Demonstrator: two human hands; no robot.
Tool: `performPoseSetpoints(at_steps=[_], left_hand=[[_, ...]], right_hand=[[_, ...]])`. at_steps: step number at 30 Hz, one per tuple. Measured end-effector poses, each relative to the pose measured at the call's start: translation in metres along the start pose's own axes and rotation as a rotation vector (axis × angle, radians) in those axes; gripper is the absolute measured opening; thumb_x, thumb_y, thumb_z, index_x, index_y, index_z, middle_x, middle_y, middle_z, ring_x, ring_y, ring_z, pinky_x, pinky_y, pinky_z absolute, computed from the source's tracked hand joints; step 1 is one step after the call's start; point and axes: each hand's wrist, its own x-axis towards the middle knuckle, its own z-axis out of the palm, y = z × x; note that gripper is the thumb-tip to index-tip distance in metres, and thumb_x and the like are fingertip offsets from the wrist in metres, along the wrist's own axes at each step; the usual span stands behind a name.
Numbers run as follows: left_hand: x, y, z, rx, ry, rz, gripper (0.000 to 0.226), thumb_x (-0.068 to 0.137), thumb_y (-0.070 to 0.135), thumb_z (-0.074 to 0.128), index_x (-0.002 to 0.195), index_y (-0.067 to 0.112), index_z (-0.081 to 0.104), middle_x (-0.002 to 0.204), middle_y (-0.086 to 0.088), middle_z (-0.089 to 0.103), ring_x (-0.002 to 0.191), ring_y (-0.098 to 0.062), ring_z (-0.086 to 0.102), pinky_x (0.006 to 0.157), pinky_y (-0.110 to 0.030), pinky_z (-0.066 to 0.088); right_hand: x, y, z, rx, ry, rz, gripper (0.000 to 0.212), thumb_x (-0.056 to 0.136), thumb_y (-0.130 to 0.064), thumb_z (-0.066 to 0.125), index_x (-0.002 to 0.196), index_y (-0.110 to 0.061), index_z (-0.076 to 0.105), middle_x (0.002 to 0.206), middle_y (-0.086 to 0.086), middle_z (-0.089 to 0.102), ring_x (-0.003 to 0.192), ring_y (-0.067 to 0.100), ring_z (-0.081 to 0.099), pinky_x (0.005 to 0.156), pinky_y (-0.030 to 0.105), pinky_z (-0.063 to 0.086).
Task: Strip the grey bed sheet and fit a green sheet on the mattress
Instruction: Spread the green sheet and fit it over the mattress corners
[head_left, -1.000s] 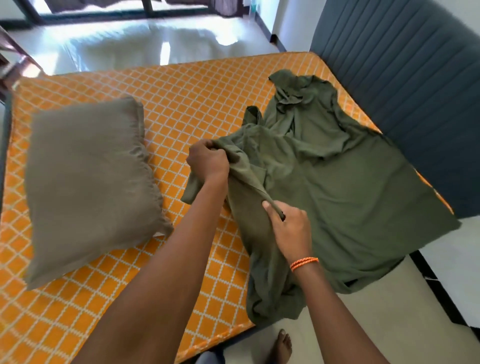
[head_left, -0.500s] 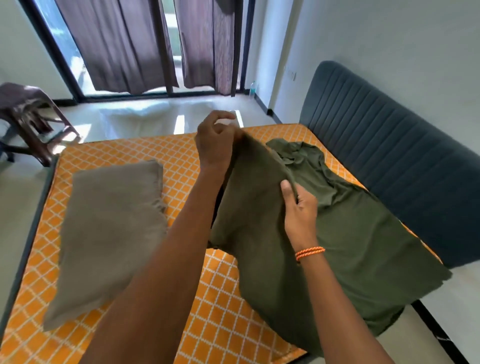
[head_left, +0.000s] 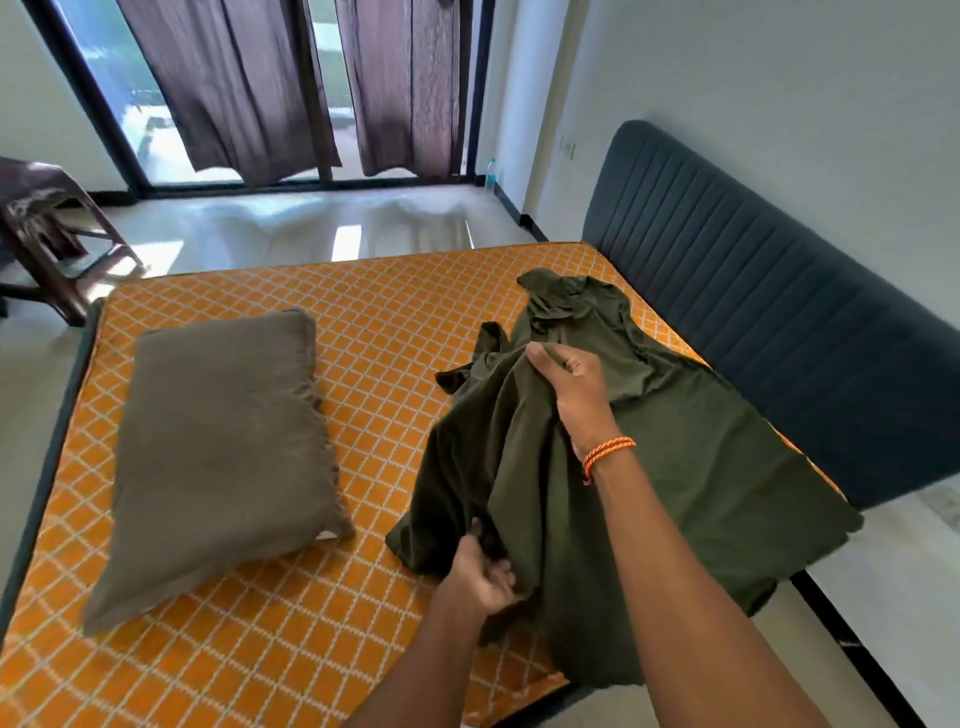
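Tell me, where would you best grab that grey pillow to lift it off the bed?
Probably the grey pillow by its near long edge, from the person's side: it lies flat on the orange mattress, apart from the green sheet, and that soft edge is nearest and unobstructed.

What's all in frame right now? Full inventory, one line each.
green sheet: 1, dark green, bunched on the mattress's right side
mattress: 1, orange with white lattice, bare
pillow: 1, grey-brown, on the mattress's left side
headboard: 1, dark blue, ribbed, right of the mattress
curtains: 2, brown, at the window
chair: 1, dark brown, far left
bottle: 1, clear, by the far wall
left hand: grips the sheet, near edge
right hand: pinches the sheet, orange wristband
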Motion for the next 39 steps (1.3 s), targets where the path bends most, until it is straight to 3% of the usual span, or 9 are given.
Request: performPoseSetpoints(at_steps=[3, 6, 12, 16, 20, 23, 29, 33, 39], left_hand=[[-0.007, 0.011, 0.002, -0.102, -0.076, 0.139, 0.023, 0.101, 0.036, 0.061, 0.096, 0.015, 0.068, 0.072, -0.002, 0.066, 0.064, -0.017, 0.061, 0.072, -0.034, 0.057], [-0.017, 0.035, 0.006, -0.107, 0.031, 0.201, 0.022, 0.106, 0.011, 0.05, 0.09, 0.004, 0.062, 0.053, -0.004, 0.055, 0.035, -0.019, 0.052, 0.044, -0.027, 0.052], [-0.031, 0.033, -0.013, 0.258, 0.106, -0.01, 0.054, 0.078, 0.016, 0.085, 0.125, -0.005, 0.07, 0.122, -0.021, 0.073, 0.104, -0.039, 0.072, 0.089, -0.051, 0.062], [-0.036, 0.005, -0.015, 0.32, -0.065, -0.094, 0.055, 0.09, 0.031, 0.084, 0.131, -0.003, 0.068, 0.13, -0.015, 0.072, 0.119, -0.026, 0.071, 0.109, -0.038, 0.053], [-0.06, 0.035, 0.026, 0.254, 0.125, 0.338, 0.024, 0.103, 0.023, 0.061, 0.11, 0.003, 0.072, 0.095, -0.013, 0.08, 0.088, -0.027, 0.077, 0.078, -0.041, 0.065], [-0.082, 0.064, 0.048, 0.175, 0.392, 0.7, 0.028, 0.097, 0.03, 0.071, 0.092, 0.002, 0.072, 0.094, -0.018, 0.075, 0.088, -0.033, 0.072, 0.077, -0.046, 0.06], [-0.122, 0.08, 0.094, 0.386, 0.237, 1.091, 0.031, 0.1, 0.032, 0.07, 0.075, 0.021, 0.083, 0.083, -0.009, 0.079, 0.084, -0.031, 0.077, 0.083, -0.045, 0.063], [-0.131, 0.075, 0.103, 0.568, 0.312, 1.333, 0.036, 0.101, 0.034, 0.068, 0.067, 0.025, 0.08, 0.071, 0.001, 0.076, 0.072, -0.02, 0.074, 0.078, -0.046, 0.063], [-0.154, 0.081, 0.105, 0.552, 0.396, 1.526, 0.04, 0.101, 0.04, 0.068, 0.07, 0.017, 0.078, 0.062, -0.003, 0.067, 0.06, -0.022, 0.061, 0.061, -0.037, 0.048]], right_hand=[[-0.003, 0.002, -0.011, 0.065, 0.034, 0.054, 0.026, 0.1, -0.022, 0.069, 0.089, 0.0, 0.077, 0.088, 0.017, 0.076, 0.085, 0.026, 0.071, 0.084, 0.046, 0.06], [-0.003, 0.002, -0.027, 0.132, 0.077, 0.093, 0.023, 0.099, -0.023, 0.07, 0.081, -0.01, 0.077, 0.083, 0.012, 0.074, 0.081, 0.025, 0.07, 0.079, 0.04, 0.057], [0.007, -0.009, -0.047, 0.096, 0.146, 0.036, 0.037, 0.098, -0.028, 0.07, 0.091, 0.008, 0.073, 0.091, 0.028, 0.071, 0.081, 0.029, 0.068, 0.079, 0.043, 0.06], [0.021, -0.01, -0.045, -0.153, 0.134, -0.046, 0.041, 0.099, -0.034, 0.069, 0.079, 0.001, 0.074, 0.081, 0.023, 0.07, 0.075, 0.034, 0.066, 0.072, 0.04, 0.057], [0.031, 0.012, -0.054, -0.67, 0.208, -0.006, 0.038, 0.097, -0.041, 0.065, 0.072, -0.012, 0.068, 0.072, 0.012, 0.064, 0.075, 0.031, 0.059, 0.068, 0.043, 0.048], [0.012, 0.025, -0.057, -0.939, 0.201, 0.147, 0.028, 0.092, -0.037, 0.068, 0.116, -0.023, 0.072, 0.111, 0.002, 0.073, 0.113, 0.03, 0.059, 0.095, 0.043, 0.051], [-0.053, 0.036, -0.003, -0.427, -0.292, -0.023, 0.063, 0.084, -0.016, 0.07, 0.139, -0.041, 0.055, 0.132, -0.01, 0.06, 0.125, 0.009, 0.056, 0.11, 0.04, 0.049], [-0.067, 0.042, 0.023, -0.504, -0.103, -0.133, 0.085, 0.083, -0.028, 0.077, 0.154, -0.039, 0.033, 0.152, -0.01, 0.042, 0.139, 0.011, 0.045, 0.112, 0.033, 0.043], [-0.059, 0.021, 0.022, -0.65, 0.235, -0.373, 0.045, 0.086, 0.004, 0.059, 0.123, -0.02, 0.07, 0.116, 0.001, 0.074, 0.105, 0.018, 0.069, 0.09, 0.039, 0.058]])
